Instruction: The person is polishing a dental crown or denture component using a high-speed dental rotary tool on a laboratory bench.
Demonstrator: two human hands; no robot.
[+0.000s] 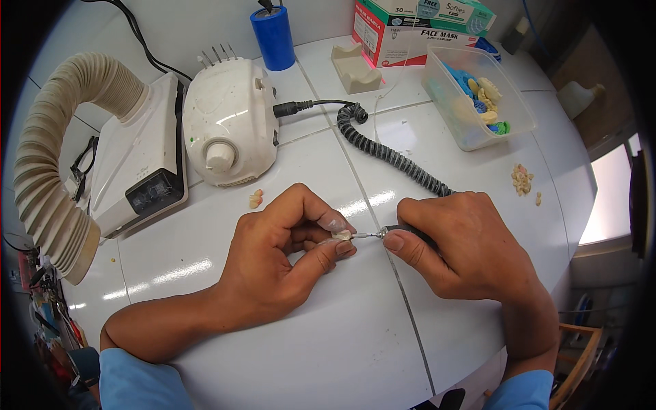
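Note:
Between the thumb and fingertips of my left hand (273,256) is pinched a small cream-coloured, tooth-like piece (341,235). My right hand (471,246) is wrapped round a black rotary handpiece (418,234), thumb along its near side. From its metal collar a thin bit (365,236) points left and meets the piece at my left fingertips; whether it touches or is just short of it is too small to tell. A coiled black cord (396,160) runs from behind my right hand to the white control unit (229,130) with a round knob.
Far left, a white box-shaped machine (137,147) carries a ribbed hose (41,150). Behind stand a blue cylinder (273,37), a beige stand (355,68) and a mask box (417,34). A clear tub (471,102) holds moulded pieces. Small tooth-like pieces (522,180) lie right.

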